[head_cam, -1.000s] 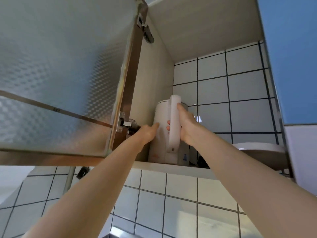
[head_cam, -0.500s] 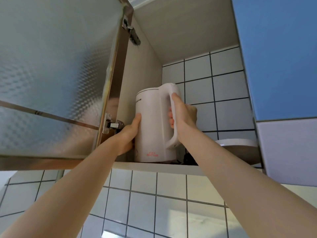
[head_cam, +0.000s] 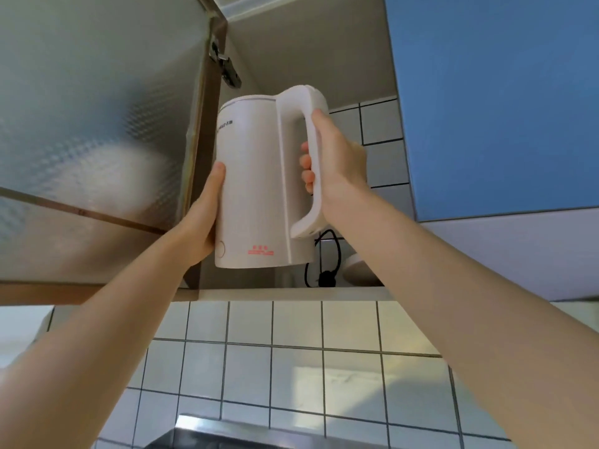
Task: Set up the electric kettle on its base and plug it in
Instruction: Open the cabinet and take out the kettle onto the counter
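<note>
The white electric kettle point(head_cam: 256, 186) is held upright in the air, just in front of the open wall cupboard. My right hand point(head_cam: 337, 157) is wrapped around its handle. My left hand point(head_cam: 204, 222) presses flat against the kettle's left side near the bottom. Behind the kettle, on the cupboard shelf point(head_cam: 291, 293), lie a black cord with a plug point(head_cam: 324, 270) and a round white object point(head_cam: 359, 270) that looks like the base, partly hidden by my right arm.
The frosted-glass cupboard door point(head_cam: 97, 140) stands open on the left, close to my left arm. A closed blue cupboard door point(head_cam: 502, 102) is on the right. White wall tiles point(head_cam: 291, 351) lie below the shelf, and a metal edge point(head_cam: 227, 432) shows at the bottom.
The kettle has been lifted off the cupboard shelf and drawn out toward me with both hands on it. The cord and white round object behind it are now exposed.
</note>
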Demonstrator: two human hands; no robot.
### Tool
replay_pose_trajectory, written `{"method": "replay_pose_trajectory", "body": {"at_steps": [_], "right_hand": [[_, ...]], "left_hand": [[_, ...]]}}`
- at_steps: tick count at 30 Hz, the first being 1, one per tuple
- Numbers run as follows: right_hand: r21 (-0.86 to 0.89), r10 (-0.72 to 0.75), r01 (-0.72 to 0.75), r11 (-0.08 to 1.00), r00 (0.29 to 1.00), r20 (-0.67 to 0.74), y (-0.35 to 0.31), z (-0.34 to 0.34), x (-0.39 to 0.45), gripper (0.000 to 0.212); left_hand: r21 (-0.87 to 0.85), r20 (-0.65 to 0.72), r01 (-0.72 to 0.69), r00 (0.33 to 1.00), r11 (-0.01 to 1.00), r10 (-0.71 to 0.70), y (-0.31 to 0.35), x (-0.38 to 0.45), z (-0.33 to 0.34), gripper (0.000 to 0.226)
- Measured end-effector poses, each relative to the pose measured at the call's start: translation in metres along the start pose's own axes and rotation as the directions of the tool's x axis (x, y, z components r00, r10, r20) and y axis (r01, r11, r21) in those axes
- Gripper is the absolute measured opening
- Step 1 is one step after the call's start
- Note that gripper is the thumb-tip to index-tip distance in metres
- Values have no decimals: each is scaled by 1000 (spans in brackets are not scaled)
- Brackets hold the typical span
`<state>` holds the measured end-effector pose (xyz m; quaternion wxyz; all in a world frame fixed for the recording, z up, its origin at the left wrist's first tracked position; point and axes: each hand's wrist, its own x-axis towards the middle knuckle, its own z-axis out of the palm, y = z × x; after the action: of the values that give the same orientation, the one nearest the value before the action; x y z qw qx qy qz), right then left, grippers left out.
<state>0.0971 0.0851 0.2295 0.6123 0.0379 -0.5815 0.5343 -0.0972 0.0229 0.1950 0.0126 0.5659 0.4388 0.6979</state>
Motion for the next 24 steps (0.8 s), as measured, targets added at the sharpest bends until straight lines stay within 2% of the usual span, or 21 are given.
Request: {"method": "replay_pose_trajectory", "body": {"at_steps": [8,11,13,17,20,24], "right_hand": [[87,16,-22,996,998,62,-14,-29,-71,39],[122,22,-32,992,996,83,-14,-39,-94,44],[134,49,-61,989,995,90,-13,-46,-112,50],[152,130,-144,978,987,94,-10,-64,-147,55],[180,165,-181,967,981,103,-6,-77,-169,56],[170,209,-238,956,963,171,2,-95,-202,57]], "left_hand": [[56,8,-90,996,994,90,22,-70,11,53],[15,-58,-91,994,996,92,21,-99,15,76],[34,-107,-82,991,996,85,19,-121,19,83],[86,-123,31,992,996,-20,16,-163,24,88],[52,-53,125,991,991,-123,19,-192,25,89],[76,39,151,987,986,-155,25,-233,27,89]]}}
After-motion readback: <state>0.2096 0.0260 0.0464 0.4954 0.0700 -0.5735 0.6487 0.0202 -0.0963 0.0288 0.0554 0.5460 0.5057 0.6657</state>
